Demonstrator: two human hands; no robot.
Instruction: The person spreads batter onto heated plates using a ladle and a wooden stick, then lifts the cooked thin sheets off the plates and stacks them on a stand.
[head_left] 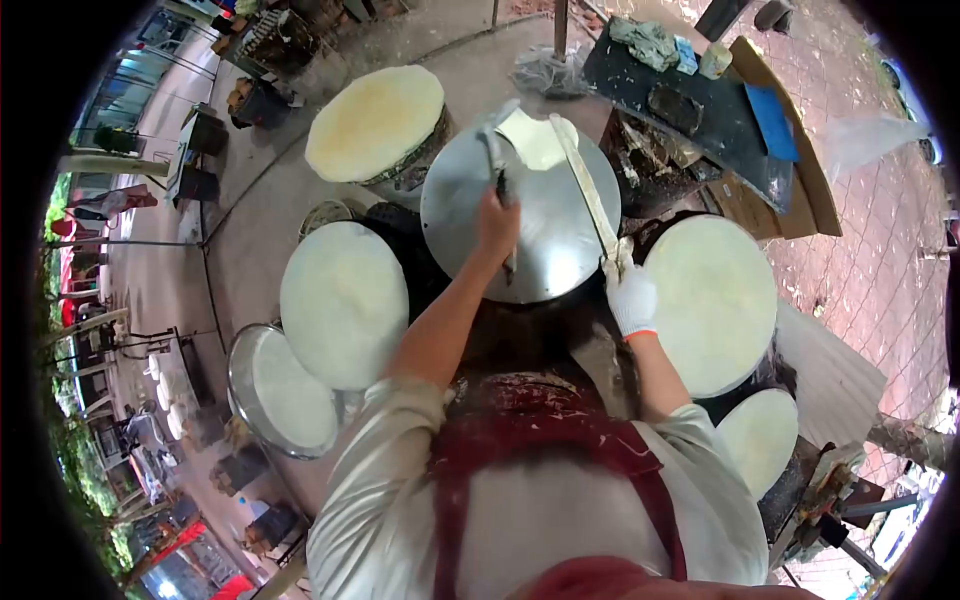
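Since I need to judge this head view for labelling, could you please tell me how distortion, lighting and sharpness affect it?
Head view: strong fisheye bending with a black circular border; even daylight, soft shadows; mild sheen on the round metal plate; the left hand and gloved right hand are reasonably sharp; the edges are smeared.

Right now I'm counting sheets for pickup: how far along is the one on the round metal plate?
Partly lifted. Thin sheets already cover the surrounding discs. On the metal plate, left hand works a scraper and gloved right hand a long stick under the folded sheet; it is still on the plate.
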